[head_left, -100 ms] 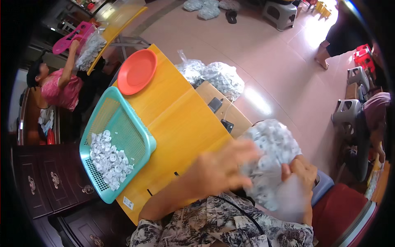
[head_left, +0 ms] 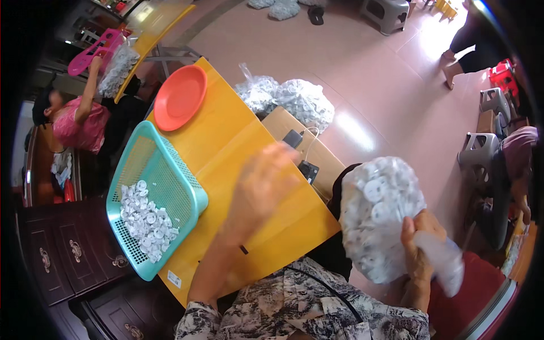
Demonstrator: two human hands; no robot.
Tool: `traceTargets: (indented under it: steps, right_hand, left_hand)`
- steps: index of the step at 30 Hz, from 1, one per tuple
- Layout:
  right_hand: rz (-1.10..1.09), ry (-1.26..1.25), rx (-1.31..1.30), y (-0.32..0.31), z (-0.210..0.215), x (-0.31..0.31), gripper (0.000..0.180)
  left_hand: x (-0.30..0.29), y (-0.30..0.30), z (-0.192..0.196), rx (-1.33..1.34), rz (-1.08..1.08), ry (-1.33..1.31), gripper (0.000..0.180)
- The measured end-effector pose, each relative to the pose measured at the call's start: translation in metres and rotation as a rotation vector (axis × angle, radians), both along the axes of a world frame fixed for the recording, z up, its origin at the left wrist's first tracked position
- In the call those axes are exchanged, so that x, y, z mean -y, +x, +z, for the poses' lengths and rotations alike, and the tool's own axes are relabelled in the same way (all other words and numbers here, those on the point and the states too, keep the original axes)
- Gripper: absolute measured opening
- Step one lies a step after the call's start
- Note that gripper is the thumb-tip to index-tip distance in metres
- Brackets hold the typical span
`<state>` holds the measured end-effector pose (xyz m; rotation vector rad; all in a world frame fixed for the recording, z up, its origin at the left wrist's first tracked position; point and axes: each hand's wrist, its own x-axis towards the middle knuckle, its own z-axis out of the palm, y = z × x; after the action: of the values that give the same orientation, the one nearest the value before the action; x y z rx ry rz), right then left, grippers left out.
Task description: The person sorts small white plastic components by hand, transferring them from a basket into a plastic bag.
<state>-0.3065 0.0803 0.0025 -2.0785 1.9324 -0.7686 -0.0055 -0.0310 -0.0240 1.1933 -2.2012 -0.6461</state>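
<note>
My right hand [head_left: 420,243] grips the gathered neck of a clear plastic bag [head_left: 378,212] full of small white round parts, held up to the right of the yellow table [head_left: 238,141]. My left hand [head_left: 262,184] hovers blurred over the table's middle, fingers spread, holding nothing. A teal plastic basket [head_left: 170,170] with a pile of the same white parts [head_left: 146,221] lies on the table's left side. An orange plate [head_left: 180,96] sits at the table's far end.
Two more bags of white parts [head_left: 289,99] lie on the floor beyond the table. A person in pink [head_left: 76,122] stands at left by another table. Dark wooden drawers [head_left: 62,249] stand at lower left; grey stools [head_left: 479,150] at right.
My left hand has moved left, away from the bag and over the table. The bag stays in my right hand.
</note>
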Motion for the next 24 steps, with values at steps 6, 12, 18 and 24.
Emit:
traceTargets:
  steps: [6,12,18,24]
  right_hand:
    - [-0.254,-0.065,0.195,-0.027,-0.011,0.028,0.038]
    - [-0.321,-0.153,0.286,-0.054,-0.031,0.068,0.040]
    - [-0.376,-0.102,0.287,-0.075,-0.070,0.102,0.039]
    - [-0.395,-0.099,0.231,-0.086,-0.120,0.134,0.034]
  left_hand:
    - [0.045,0.047,-0.077,0.170,0.445,-0.167,0.048]
    - [0.044,0.041,-0.103,0.295,0.460,-0.131,0.051]
    - [0.045,0.038,-0.098,0.381,0.473,-0.101,0.053]
    - [0.047,0.033,-0.089,0.389,0.476,-0.036,0.051]
